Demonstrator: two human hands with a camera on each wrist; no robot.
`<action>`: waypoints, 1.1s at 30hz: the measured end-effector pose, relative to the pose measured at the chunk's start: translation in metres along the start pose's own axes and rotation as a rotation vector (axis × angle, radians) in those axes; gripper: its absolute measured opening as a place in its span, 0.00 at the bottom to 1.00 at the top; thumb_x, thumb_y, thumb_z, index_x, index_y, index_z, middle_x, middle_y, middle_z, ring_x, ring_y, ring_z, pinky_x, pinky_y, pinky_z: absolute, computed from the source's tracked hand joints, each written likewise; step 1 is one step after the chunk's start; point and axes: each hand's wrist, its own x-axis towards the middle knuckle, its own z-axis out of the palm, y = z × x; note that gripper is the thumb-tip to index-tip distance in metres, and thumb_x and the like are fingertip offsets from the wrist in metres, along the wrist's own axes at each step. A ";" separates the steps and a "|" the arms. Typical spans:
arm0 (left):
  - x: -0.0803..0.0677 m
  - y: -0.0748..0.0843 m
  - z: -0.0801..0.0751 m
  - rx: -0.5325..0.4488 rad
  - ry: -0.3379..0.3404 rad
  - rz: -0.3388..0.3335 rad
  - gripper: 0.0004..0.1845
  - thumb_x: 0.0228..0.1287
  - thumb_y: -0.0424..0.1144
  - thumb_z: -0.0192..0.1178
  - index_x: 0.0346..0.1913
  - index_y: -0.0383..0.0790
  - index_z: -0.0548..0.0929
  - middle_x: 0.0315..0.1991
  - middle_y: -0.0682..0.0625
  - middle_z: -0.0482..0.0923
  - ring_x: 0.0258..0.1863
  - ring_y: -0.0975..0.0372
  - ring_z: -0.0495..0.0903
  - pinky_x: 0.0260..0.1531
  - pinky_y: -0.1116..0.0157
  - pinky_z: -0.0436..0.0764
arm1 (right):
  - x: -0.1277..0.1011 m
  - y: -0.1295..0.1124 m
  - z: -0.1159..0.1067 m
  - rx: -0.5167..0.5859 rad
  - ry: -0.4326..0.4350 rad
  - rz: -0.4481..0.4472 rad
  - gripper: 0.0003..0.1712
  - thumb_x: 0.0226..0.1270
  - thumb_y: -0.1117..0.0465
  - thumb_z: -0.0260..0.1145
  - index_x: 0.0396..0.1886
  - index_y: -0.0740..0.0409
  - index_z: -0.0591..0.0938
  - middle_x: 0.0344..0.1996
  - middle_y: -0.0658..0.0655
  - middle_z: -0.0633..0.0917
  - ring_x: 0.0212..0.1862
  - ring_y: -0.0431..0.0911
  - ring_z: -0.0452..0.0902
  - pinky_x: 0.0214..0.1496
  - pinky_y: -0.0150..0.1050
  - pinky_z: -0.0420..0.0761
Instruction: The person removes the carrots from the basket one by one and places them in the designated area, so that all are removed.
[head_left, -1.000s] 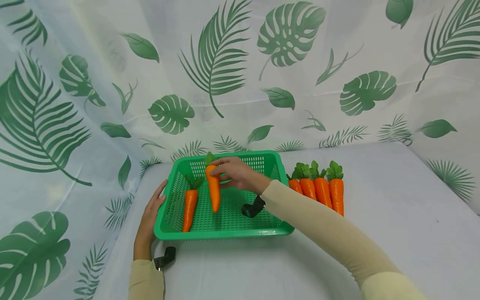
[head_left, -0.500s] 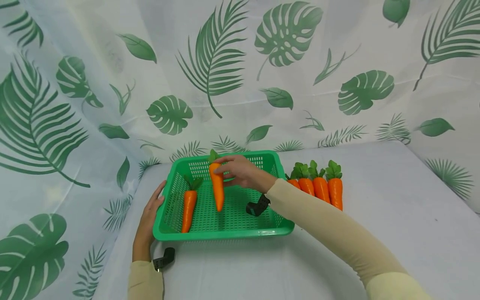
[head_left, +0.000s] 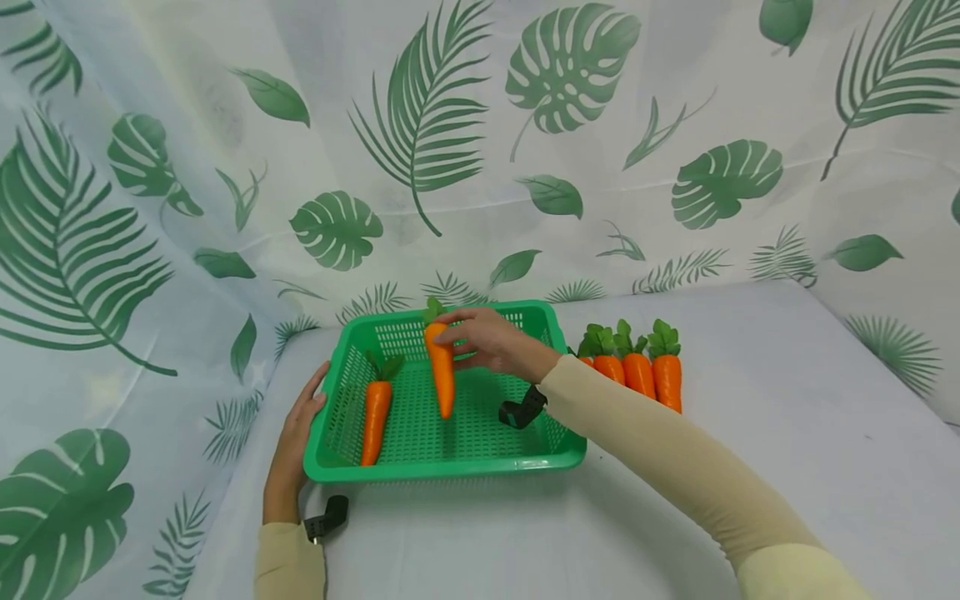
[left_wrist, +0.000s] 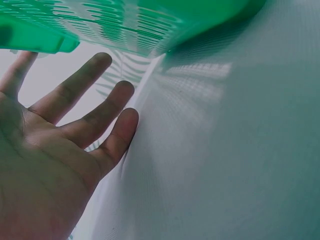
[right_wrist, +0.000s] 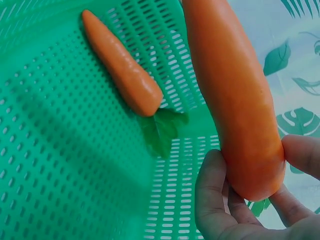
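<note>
My right hand (head_left: pixel 491 337) pinches a carrot (head_left: pixel 442 375) near its leafy top and holds it tip down over the green basket (head_left: pixel 450 471). In the right wrist view the carrot (right_wrist: pixel 240 100) sits between thumb and fingertips, its leaves mostly hidden behind the hand. Another carrot (head_left: pixel 377 425) lies in the basket along the left side, leaves toward the back. My left hand (head_left: pixel 300 425) is at the basket's left side, against the rim. Seen from the left wrist, that hand (left_wrist: pixel 55 135) has its fingers spread and fairly straight beside the basket's outer wall (left_wrist: pixel 150 30).
Several more carrots (head_left: pixel 667 379) lie in a row on the white table (head_left: pixel 787 400), right of the basket, partly behind the right sleeve. A leaf-printed curtain (head_left: pixel 450 167) rises behind and to the left. Black wrist devices (head_left: pixel 327 518) sit on both arms.
My right hand has moved a little to the right with the carrot, which stays over the basket. The left hand keeps its place at the rim.
</note>
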 end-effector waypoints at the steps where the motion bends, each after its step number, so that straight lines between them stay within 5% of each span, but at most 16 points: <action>1: 0.000 0.000 0.000 0.000 0.000 0.001 0.31 0.90 0.55 0.39 0.88 0.56 0.54 0.85 0.51 0.52 0.68 0.55 0.64 0.55 0.70 0.75 | -0.001 0.000 -0.001 0.003 0.002 0.000 0.30 0.76 0.70 0.69 0.75 0.60 0.77 0.64 0.67 0.81 0.62 0.64 0.81 0.59 0.55 0.84; 33: 0.000 -0.001 0.001 -0.008 0.007 0.014 0.31 0.90 0.55 0.40 0.88 0.56 0.56 0.84 0.50 0.55 0.64 0.54 0.68 0.53 0.69 0.79 | -0.018 0.005 -0.025 0.016 0.018 -0.016 0.29 0.77 0.71 0.67 0.75 0.64 0.77 0.64 0.67 0.80 0.61 0.63 0.81 0.61 0.58 0.81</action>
